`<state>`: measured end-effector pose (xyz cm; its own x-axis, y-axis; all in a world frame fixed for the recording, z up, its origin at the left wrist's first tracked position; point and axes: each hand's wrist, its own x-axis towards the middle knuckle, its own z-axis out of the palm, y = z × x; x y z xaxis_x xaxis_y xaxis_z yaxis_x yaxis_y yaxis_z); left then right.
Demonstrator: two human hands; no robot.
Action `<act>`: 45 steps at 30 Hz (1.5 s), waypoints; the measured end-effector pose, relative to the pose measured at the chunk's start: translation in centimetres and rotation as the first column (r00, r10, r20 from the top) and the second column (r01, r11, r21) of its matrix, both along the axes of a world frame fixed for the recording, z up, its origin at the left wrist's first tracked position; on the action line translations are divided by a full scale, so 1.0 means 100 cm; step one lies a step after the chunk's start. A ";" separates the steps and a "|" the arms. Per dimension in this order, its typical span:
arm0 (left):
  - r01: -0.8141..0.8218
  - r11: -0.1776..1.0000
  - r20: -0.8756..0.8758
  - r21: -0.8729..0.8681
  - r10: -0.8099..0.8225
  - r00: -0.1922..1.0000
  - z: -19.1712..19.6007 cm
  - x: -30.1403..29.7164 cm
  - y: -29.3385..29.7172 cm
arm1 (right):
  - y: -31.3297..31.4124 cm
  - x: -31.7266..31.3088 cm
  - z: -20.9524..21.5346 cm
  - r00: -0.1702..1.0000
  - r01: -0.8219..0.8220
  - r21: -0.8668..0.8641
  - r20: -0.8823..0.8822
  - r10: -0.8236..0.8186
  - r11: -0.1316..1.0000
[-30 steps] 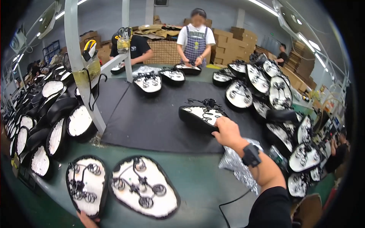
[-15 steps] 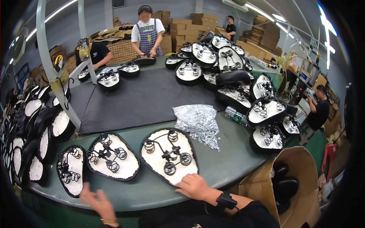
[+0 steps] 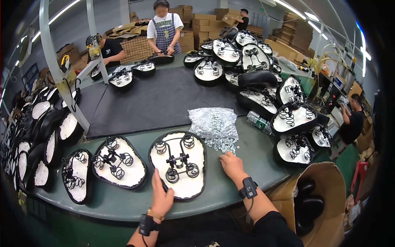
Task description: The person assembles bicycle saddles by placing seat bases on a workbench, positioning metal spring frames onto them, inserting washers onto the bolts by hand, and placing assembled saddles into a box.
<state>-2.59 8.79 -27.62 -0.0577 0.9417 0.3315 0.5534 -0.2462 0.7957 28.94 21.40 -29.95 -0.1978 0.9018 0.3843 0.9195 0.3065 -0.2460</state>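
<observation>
A bicycle saddle lies underside up in front of me, its pale base in a black rim, with black coil springs and a clamp frame. My left hand holds it at the lower left edge, fingers along its side and thumb at the rim. My right hand is right of it, fingers closed together at the near edge of a spread of small metal nuts. Anything between those fingertips is hidden. The nuts spill from a clear plastic bag. Two more upturned saddles, a wide one and a narrower one, lie to the left.
Saddles are piled at the table's far right and stacked on the left. A plastic bottle lies near the bag. A cardboard box with black saddles stands at right. Across the table a co-worker handles a saddle.
My left hand has come from the narrow saddle to the large saddle, which now sits straighter. My right hand has left that saddle's lower edge and moved up and right to the nuts.
</observation>
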 end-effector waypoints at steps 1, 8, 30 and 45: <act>-0.007 1.000 0.036 0.003 0.007 0.999 0.008 -0.006 0.002 | -0.005 0.004 0.000 0.997 -0.035 0.035 -0.063 0.037 0.999; 0.068 0.969 -0.429 0.238 0.042 0.903 0.022 0.008 -0.010 | -0.004 0.011 -0.002 0.996 -0.015 0.098 -0.090 0.024 0.995; 0.157 0.970 -0.433 0.187 -0.062 0.899 0.043 0.053 0.002 | -0.050 -0.083 0.047 0.796 -0.280 0.121 -0.525 0.301 0.952; 0.071 0.991 -0.471 0.111 -0.011 0.882 0.038 0.067 0.008 | -0.042 -0.091 0.028 0.816 -0.228 0.040 -0.537 0.214 0.973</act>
<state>4.14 9.55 -23.81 0.1709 0.8903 0.4222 0.8412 -0.3549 0.4079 19.83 17.24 -27.19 -0.1630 0.8694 0.4665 0.5500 0.4726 -0.6885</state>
